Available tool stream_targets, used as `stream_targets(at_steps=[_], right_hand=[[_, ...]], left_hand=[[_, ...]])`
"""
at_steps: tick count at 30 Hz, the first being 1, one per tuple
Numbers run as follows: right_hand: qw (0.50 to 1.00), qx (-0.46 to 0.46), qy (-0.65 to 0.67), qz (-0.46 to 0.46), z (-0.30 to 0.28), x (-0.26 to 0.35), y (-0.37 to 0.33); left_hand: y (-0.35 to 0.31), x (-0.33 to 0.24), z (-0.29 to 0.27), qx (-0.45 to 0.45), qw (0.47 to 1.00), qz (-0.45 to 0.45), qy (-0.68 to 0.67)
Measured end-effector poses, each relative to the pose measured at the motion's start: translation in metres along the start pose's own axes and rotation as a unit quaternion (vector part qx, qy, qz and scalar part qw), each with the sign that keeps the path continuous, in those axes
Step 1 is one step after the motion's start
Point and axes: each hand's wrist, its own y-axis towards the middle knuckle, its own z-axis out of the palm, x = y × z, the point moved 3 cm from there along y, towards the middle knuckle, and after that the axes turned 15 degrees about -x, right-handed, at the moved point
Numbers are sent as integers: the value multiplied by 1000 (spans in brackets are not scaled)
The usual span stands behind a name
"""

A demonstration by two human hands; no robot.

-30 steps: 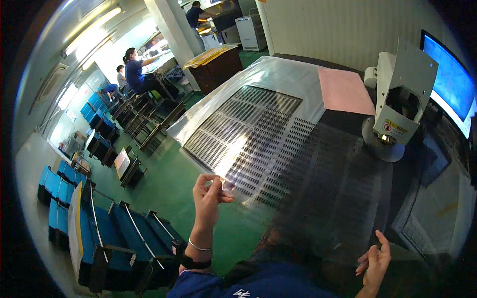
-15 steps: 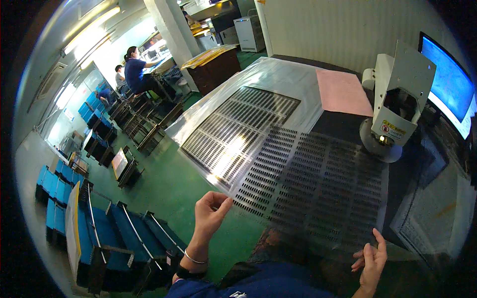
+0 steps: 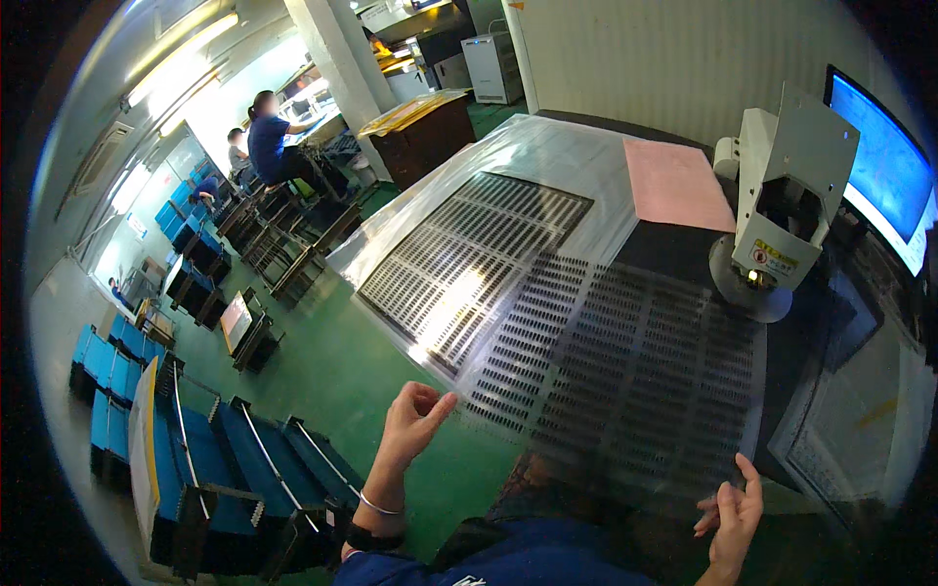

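A clear film sheet (image 3: 611,366) printed with rows of small dark marks is held by its near edge, tilted over the table's front. My left hand (image 3: 415,422) pinches its near left corner between thumb and bent fingers. At the near right corner, my right hand (image 3: 731,518) has the edge between thumb and fingers, its index finger raised along the film. Just beyond lies a similar dark-framed patterned sheet (image 3: 469,264) on clear plastic (image 3: 596,161), partly overlapped by the held film.
A pink sheet (image 3: 677,184) lies by a beige instrument on a stand (image 3: 772,215), with a lit monitor (image 3: 884,166) at right. Blue racks (image 3: 234,469) stand on the green floor at left. Seated people (image 3: 266,142) work farther back, near a brown cabinet (image 3: 420,137).
Both hands keep their hold on the film with hardly any movement. The whole view has shifted very slightly.
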Motion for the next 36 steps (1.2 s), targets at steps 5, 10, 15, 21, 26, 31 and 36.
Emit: stream_targets(at_steps=[5,10,15,21,26,31,36], right_hand=[[1000,-11,0,11,-1,0,1],[999,-35,-20,-5,-3,13,-4],[999,49,12,-6,-24,22,0],[999,-15,-35,12,-35,-6,6],[997,-40,-61,-12,-16,9,1],[998,-39,-55,-1,-22,14,3],[998,-3,-54,20,-27,16,12]], left_hand=[[-8,-11,6,168,955,-154,-187],[-4,-29,4,176,946,-137,-234],[-2,-37,3,152,948,-129,-248],[2,-43,10,185,940,-137,-254],[1,-36,6,184,941,-133,-252],[6,-45,10,182,945,-125,-243],[6,-39,10,177,952,-118,-219]])
